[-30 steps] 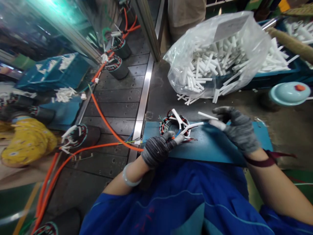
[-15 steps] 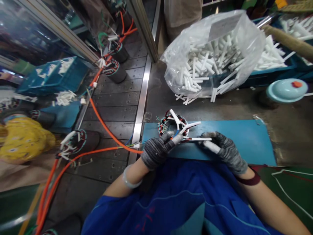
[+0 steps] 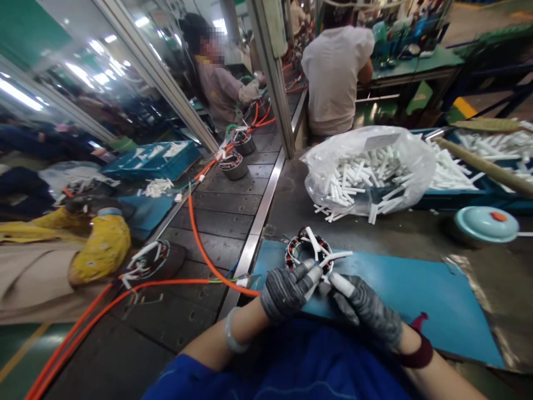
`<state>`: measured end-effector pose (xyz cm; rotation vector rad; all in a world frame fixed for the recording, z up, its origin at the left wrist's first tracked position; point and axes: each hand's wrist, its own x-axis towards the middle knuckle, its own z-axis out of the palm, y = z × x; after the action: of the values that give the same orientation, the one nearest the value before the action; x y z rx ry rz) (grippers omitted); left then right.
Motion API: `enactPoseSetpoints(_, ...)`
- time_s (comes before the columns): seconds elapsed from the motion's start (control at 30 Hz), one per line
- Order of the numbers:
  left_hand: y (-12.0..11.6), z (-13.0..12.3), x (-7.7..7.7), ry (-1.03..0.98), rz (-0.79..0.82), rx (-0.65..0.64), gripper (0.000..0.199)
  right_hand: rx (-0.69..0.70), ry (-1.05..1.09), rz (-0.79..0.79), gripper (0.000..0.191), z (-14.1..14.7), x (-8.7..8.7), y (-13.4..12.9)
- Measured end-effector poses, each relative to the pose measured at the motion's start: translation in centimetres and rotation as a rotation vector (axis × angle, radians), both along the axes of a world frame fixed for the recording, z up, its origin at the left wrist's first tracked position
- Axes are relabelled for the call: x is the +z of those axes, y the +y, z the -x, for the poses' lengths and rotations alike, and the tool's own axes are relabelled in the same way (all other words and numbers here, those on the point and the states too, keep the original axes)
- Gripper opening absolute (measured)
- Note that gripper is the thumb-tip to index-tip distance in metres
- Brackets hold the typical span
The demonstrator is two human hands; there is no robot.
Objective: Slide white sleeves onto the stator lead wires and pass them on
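A round motor stator with dark windings and greenish lacing stands on the blue mat before me. White insulating sleeves stick up and rightward from its leads. My left hand, in a grey striped glove with pale fingertips, is closed at the stator's near rim, among the leads. What lies between its fingers is hidden. My right hand, gloved alike, has its fingers bent together just right of the near rim. Its grip is also covered, so any lead or sleeve there cannot be made out.
Behind the mat, a clear plastic bag spills white sleeves. A light-blue lidded container stands right. Orange cables cross the slatted conveyor at left, where other stators stand. Co-workers sit nearby; one yellow sleeve is close left.
The head view has tilted up, showing more of the room. My right hand has moved left from the sleeved lead's end to the stator's near rim. My left hand stays at the leads.
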<state>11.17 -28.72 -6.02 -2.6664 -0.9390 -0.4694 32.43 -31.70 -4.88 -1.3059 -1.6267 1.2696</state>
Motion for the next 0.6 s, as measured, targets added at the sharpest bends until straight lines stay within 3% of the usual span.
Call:
enactPoseSetpoints(0.1, 0.0, 0.0, 1.0, 0.001, -0.011, 0.020, 0.035, 0.072, 0.279, 0.320, 0.064, 0.7, 0.5, 0.4)
enactPoseSetpoints(0.17, 0.3, 0.2, 2.0, 0.011, -0.015, -0.048, 0.034, 0.062, 0.313, 0.395, 0.064, 0.6, 0.0, 0.3)
enactPoseSetpoints(0.23, 0.8, 0.3, 2.9, -0.008, -0.006, -0.065, 0.033, 0.002, 0.248, 0.323, 0.062, -0.3, -1.2, 0.0)
enactPoseSetpoints(0.3, 1.4, 0.5, 3.3, -0.057, 0.053, -0.012, 0.044, -0.099, 0.176, 0.200, 0.057, -1.9, -2.9, -0.5)
enactPoseSetpoints(0.4, 2.7, 0.7, 2.8, -0.076, 0.239, -0.011, 0.063, -0.284, 0.015, 0.078, 0.044, -4.9, -5.5, -1.6)
enactPoseSetpoints(0.5, 3.7, 0.5, 2.1, -0.012, 0.420, -0.091, 0.049, -0.436, -0.189, -0.091, 0.037, -6.9, -7.6, -2.8)
enactPoseSetpoints(0.6, 3.9, 0.2, 2.4, 0.070, 0.497, -0.081, 0.045, -0.470, -0.318, -0.262, 0.036, -7.2, -8.9, -3.6)
